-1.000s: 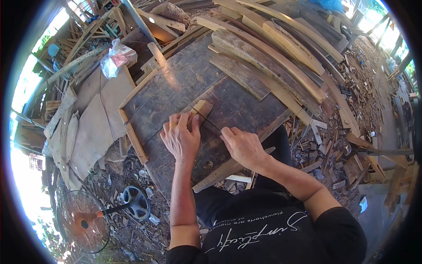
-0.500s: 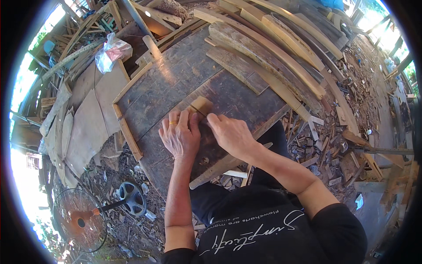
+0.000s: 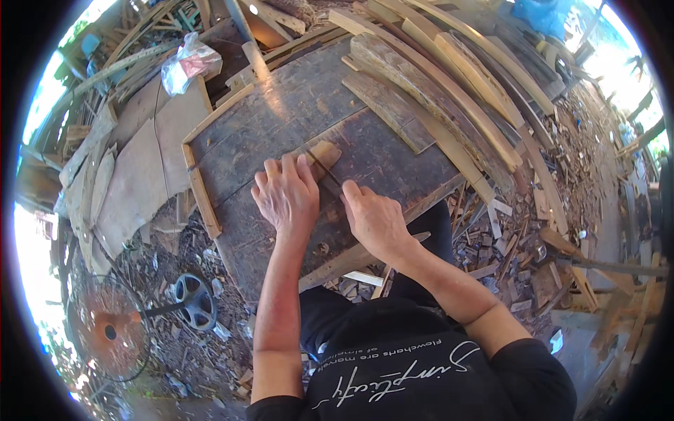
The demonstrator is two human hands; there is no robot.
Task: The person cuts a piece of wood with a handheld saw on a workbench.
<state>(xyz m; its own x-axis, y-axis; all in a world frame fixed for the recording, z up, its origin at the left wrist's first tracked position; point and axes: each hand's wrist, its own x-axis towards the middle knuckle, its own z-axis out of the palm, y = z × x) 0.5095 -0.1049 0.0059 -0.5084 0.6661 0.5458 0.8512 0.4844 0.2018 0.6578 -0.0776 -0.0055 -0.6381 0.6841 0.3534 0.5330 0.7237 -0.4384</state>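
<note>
While the left hand (image 3: 286, 198) presses flat on a half-hidden wooden block (image 3: 324, 152), the right hand's (image 3: 375, 221) grip cannot be made out

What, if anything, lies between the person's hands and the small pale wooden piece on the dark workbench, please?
Nothing visible does. The left hand lies flat on the wooden piece, its fingers covering the near end. The right hand rests beside it, holding a thin dark tool that reaches the piece. The workbench around them shows only bare boards.
</note>
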